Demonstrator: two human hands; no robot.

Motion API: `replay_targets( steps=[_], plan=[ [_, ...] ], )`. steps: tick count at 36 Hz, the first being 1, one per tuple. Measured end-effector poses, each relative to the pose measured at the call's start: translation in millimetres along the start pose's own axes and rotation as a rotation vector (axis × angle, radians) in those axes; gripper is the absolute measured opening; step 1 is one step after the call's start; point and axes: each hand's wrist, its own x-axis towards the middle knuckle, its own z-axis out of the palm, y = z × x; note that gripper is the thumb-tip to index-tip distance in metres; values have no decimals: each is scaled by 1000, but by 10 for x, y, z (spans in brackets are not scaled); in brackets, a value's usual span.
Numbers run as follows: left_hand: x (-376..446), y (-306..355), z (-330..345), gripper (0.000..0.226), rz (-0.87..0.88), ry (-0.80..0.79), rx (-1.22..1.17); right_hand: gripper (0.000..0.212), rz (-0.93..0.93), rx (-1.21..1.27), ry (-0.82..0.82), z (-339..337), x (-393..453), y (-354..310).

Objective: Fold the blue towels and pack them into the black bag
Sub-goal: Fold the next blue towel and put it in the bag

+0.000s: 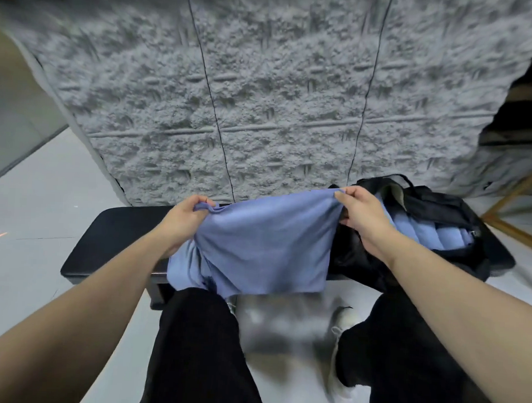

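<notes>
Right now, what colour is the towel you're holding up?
Plain light blue, no pattern; the towel shows best in the head view.

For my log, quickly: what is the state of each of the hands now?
Left hand: closed, pinching one top corner of the blue towel.
Right hand: closed, pinching the other top corner.

Both forearms are bare from the frame edge to the wrist — no sleeve, watch or band shows on either. The left hand [184, 217] and right hand [361, 219] wear no gloves or rings. Loose black trousers [197, 350] cover both legs, and a pale, blurred shoe [342, 351] shows between them.
</notes>
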Motion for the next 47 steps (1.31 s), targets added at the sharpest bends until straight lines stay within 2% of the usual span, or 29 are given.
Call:
replay_targets(
  steps=[3,10,17,21,28,31,41,47],
  plan=[
    [-90,74,-110,22,34,-26,15,16,-15,-10,-1,-93,-101,-163],
    [-124,128,-325,9,-75,23,9,12,-64,-144,-68,-329,-177,-340],
    [-3,212,-264,12,-45,49,-251,7,-121,-190,-69,-280,-17,-364],
    [47,234,-217,15,-56,6,-272,11,-52,-178,-77,-220,98,-342],
    [314,380,-281,13,-36,36,-268,11,69,-85,-124,-103,293,-452],
    [446,537,-332,14,-12,54,-254,12,60,-100,-123,-71,438,-554],
    [861,1108,-445,19,171,205,-242,20,-27,88,-32,11,859,-1021],
    [885,1204,-477,24,240,220,-299,20,-85,148,-16,-6,962,-1114]
  ],
)
